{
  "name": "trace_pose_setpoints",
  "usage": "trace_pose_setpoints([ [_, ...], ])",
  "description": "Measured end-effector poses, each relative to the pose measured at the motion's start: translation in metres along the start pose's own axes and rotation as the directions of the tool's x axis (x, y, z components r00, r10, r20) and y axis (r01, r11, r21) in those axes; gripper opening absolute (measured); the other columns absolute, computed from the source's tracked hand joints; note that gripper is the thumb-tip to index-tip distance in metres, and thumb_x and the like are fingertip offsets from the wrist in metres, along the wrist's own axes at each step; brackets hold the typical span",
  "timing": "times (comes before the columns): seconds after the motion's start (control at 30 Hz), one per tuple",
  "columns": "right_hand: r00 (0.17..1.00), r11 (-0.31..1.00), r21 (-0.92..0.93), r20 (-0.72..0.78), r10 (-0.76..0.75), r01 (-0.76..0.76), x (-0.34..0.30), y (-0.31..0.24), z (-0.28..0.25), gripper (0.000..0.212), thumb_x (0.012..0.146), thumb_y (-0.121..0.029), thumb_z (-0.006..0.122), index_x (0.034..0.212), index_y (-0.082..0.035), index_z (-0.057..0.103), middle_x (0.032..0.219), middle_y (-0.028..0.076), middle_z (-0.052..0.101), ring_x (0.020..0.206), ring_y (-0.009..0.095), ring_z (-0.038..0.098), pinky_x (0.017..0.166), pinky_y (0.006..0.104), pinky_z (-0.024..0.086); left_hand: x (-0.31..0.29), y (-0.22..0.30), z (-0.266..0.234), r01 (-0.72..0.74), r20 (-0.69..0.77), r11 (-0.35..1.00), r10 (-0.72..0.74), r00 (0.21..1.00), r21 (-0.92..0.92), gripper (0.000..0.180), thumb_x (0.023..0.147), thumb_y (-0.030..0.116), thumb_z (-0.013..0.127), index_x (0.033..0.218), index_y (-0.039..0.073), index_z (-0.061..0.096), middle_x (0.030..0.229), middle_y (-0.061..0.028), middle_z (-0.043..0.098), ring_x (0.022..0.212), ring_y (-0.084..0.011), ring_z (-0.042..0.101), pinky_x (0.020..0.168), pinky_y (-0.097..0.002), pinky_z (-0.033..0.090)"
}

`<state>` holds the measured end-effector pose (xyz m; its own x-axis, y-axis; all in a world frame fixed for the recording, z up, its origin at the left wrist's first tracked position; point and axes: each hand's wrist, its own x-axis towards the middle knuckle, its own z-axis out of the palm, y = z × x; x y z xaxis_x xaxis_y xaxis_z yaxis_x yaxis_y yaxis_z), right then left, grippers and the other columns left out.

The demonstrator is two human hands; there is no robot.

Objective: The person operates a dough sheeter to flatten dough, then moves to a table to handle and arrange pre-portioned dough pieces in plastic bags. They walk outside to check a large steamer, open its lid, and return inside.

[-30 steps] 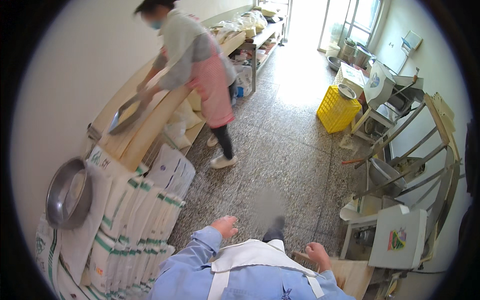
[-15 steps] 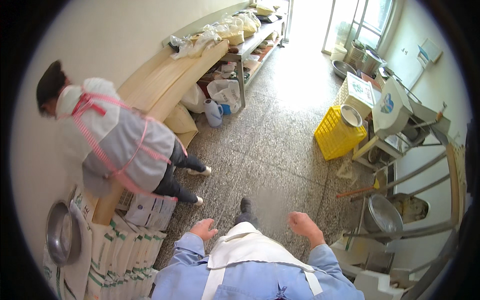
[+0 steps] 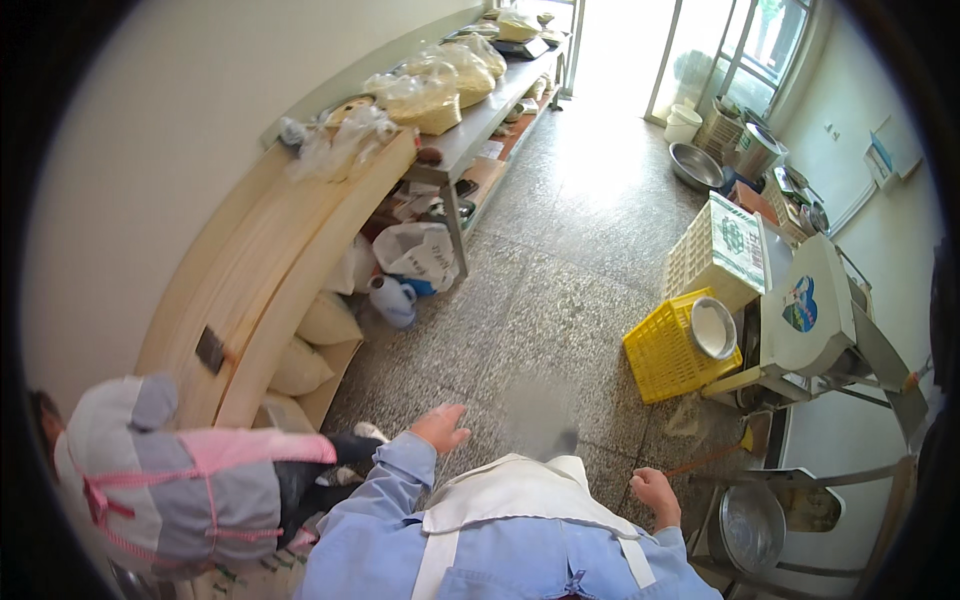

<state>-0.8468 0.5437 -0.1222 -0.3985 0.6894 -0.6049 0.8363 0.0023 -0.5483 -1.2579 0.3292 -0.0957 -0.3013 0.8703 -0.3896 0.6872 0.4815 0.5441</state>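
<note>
My left hand (image 3: 440,429) hangs over the speckled floor in front of me, empty, its fingers apart. Lower on the right is my right hand (image 3: 657,497), its fingers curled loosely together with nothing showing in them. Neither hand touches anything. A white apron (image 3: 510,495) covers my front over blue sleeves. Nearest the right hand are a round metal basin (image 3: 752,528) and a thin orange-red stick (image 3: 700,461). Left of me, a person (image 3: 185,470) in a grey and white top with a pink apron stands beside a wooden worktop (image 3: 275,250).
A dark-bladed scraper (image 3: 210,348) lies on the worktop. Bags of pale yellow food (image 3: 420,98) stand on the metal table (image 3: 520,78). A yellow crate (image 3: 665,350) bearing a metal pot (image 3: 713,328), a white crate (image 3: 715,255) and a machine (image 3: 805,305) line the right side.
My view has moved forward along the room. The crates and worktop appear closer, and the other person now sits lower at the left. My left hand has swung forward, my right hand back.
</note>
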Motion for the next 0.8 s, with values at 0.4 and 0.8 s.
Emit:
trace_pose_setpoints([
  [0.4, 0.908, 0.891, -0.221, -0.044, -0.417, 0.398, 0.290, -0.190, -0.182, 0.026, 0.078, -0.017, 0.050, 0.094, 0.002, 0.057, 0.088, 0.022, 0.059, 0.087, 0.035, 0.056, 0.075, 0.0387, 0.044, 0.258, 0.060, -0.129, 0.097, -0.194, 0.976, -0.135, 0.972, -0.194, 0.046, 0.075, 0.025, 0.061, 0.111, 0.001, 0.049, 0.105, -0.0172, 0.054, 0.097, -0.0298, 0.053, 0.084, -0.0362, 0.042],
  [0.8, 0.811, 0.850, 0.165, 0.257, -0.526, 0.500, 0.541, -0.499, -0.220, 0.027, 0.084, -0.009, 0.051, 0.108, 0.003, 0.051, 0.086, 0.010, 0.063, 0.077, 0.013, 0.060, 0.069, 0.0249, 0.047, 0.475, -0.021, -0.274, -0.050, -0.518, 0.896, -0.209, 0.829, -0.442, 0.045, 0.074, 0.019, 0.063, 0.109, -0.003, 0.047, 0.100, -0.0171, 0.057, 0.094, -0.0255, 0.057, 0.078, -0.0332, 0.045],
])
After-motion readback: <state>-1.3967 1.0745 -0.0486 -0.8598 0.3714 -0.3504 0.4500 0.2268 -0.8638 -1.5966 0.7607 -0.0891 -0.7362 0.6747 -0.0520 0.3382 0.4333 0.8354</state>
